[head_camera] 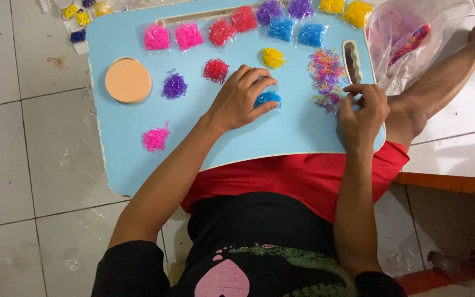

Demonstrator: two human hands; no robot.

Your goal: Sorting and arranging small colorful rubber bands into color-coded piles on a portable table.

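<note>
**Hands sorting tiny rubber bands on a blue lap tray**

At frame centre, the left hand cups a blue band pile, a roundish clump with no clear long axis, fingers curled over it. Right of it, the right hand pinches strands from the mixed-colour pile. Red, yellow and purple piles lie near on the light-blue tray; bagged bands line the top edge.

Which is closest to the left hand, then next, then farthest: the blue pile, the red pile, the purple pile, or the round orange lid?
From the left hand:
1. Blue pile: under its fingertips, touching.
2. Red pile: just beyond the hand, toward the tray's far edge.
3. Purple pile: farther out to the left.
4. Round orange lid: farthest, near the tray's left edge.
</note>
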